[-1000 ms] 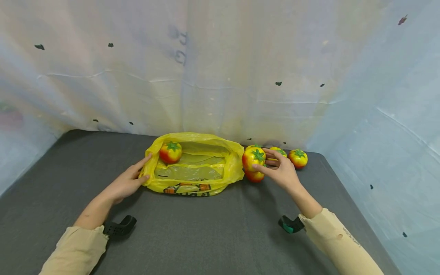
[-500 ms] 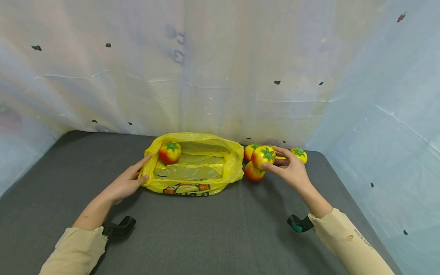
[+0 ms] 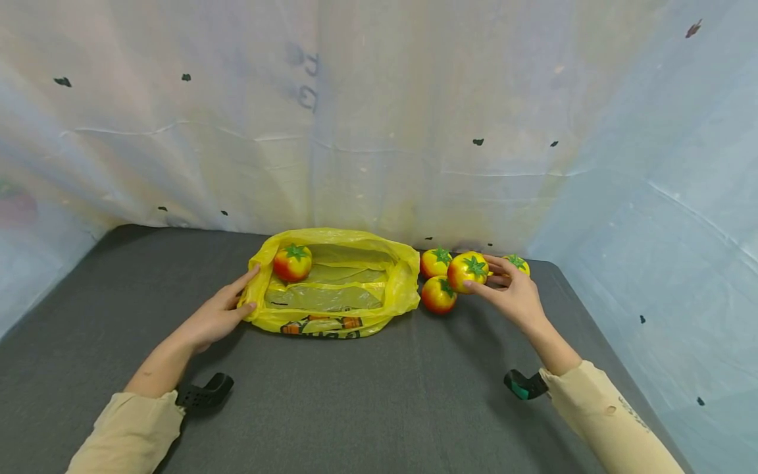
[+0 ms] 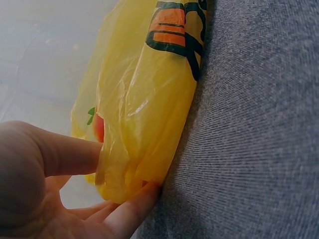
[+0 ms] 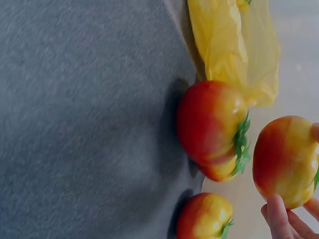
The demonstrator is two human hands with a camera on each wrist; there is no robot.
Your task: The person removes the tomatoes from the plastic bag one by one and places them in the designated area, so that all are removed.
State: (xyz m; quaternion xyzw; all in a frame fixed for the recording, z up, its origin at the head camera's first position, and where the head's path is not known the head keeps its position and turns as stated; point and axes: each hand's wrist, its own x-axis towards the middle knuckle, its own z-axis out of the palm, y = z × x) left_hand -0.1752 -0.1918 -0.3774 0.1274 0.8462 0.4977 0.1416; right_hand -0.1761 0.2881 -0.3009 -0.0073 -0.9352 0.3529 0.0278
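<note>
A yellow plastic bag (image 3: 331, 322) lies with its mouth spread wide, one red-and-yellow toy tomato (image 3: 293, 264) inside at the left. My left hand (image 3: 222, 316) grips the bag's left edge, thumb at the rim and fingers lower on its side in the left wrist view. In my right hand (image 3: 512, 289) another toy tomato (image 5: 284, 162) is held between thumb and fingers, raised above the table. Two tomatoes stand beside the bag's right end, a front one (image 3: 439, 294) and a rear one (image 3: 436, 262). My right fingers partly cover a further tomato (image 3: 518, 263).
Everything rests on a dark grey cloth-covered table (image 3: 355, 401). A pale sheet (image 3: 379, 131) hangs close along the table's back edge, and another sheet (image 3: 669, 263) borders the right side. Each wrist wears a black strap mount (image 3: 207, 392).
My right hand has moved right with its tomato, away from the bag, uncovering the two tomatoes beside it and covering more of those at the right. The left hand and bag stay put.
</note>
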